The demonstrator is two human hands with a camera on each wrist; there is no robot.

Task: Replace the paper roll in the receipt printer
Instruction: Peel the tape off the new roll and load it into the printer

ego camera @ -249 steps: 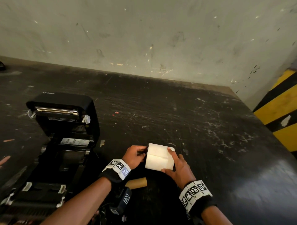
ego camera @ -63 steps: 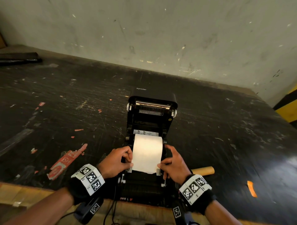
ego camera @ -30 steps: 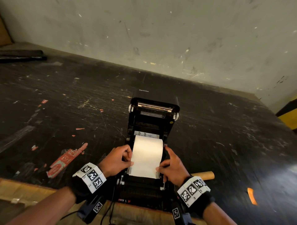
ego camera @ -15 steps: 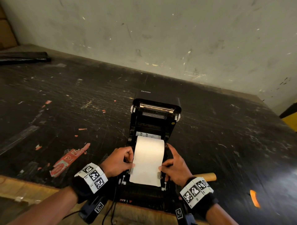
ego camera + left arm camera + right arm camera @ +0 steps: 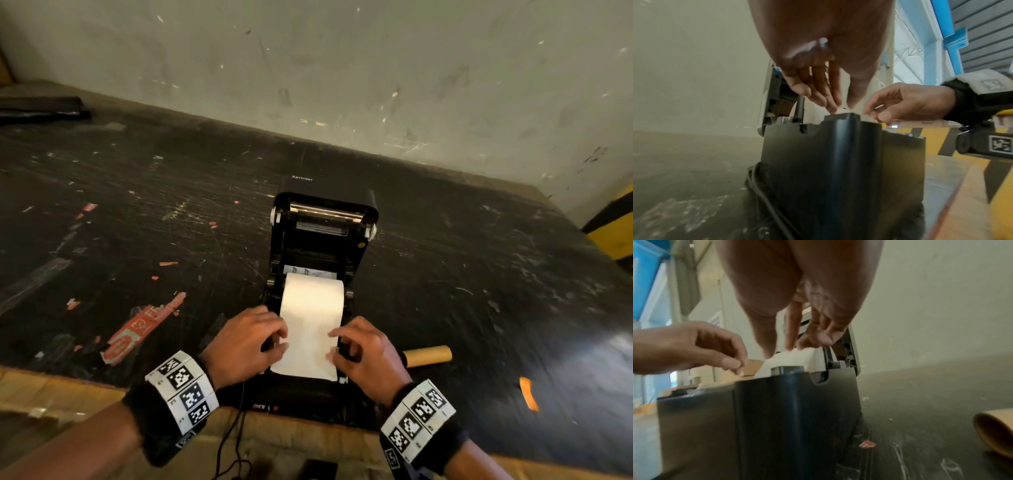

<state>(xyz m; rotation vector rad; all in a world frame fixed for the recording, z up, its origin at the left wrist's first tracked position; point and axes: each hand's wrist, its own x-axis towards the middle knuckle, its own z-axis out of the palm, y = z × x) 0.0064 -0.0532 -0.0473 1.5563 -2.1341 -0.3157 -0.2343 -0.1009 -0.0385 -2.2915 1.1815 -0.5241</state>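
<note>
The black receipt printer (image 5: 323,240) stands with its lid raised, at the table's near edge. A white paper roll (image 5: 313,294) sits in its bay, and a strip of paper (image 5: 308,346) runs from it over the front. My left hand (image 5: 279,339) pinches the strip's left edge, thumb against fingertips (image 5: 833,108). My right hand (image 5: 334,342) pinches the right edge in the same way (image 5: 793,348). The printer's body (image 5: 828,162) fills both wrist views. The empty brown cardboard core (image 5: 428,356) lies on the table just right of my right hand.
A torn red wrapper (image 5: 137,329) lies left of the printer and an orange scrap (image 5: 529,394) far right. A black cable (image 5: 233,442) drops over the table's front edge. A wall (image 5: 342,85) closes the back; a yellow-black post (image 5: 613,226) stands right.
The roll was held on the table beside the printer 8.3 s ago and now sits in the bay. In the last second, the strip has come further forward and my fingers have curled tighter.
</note>
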